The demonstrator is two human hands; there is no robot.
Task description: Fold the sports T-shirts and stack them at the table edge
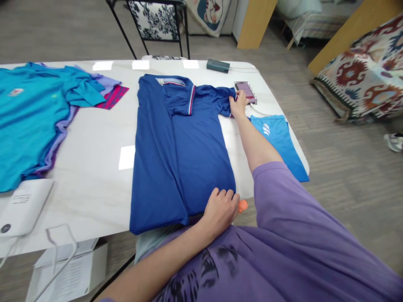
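Observation:
A dark blue polo shirt [201,151] lies on the white table, its left side folded inward over the body. At the shirt's lower right corner, my left hand [222,206] has its fingers curled over the hem. My right hand [239,105] is at the end of the short sleeve on the right, fingers closed on the cuff. Just beyond that hand lies a phone [247,91], partly blurred. A small orange thing [242,206] shows beside my left hand; its kind is unclear.
Turquoise, lilac and checked shirts [34,113] are piled at left. A white device [27,205] with a cable sits near the front left edge. Light blue folded cloth [280,142] lies at right, a dark box [218,65] at the back. A chair [154,21] stands behind the table [94,176].

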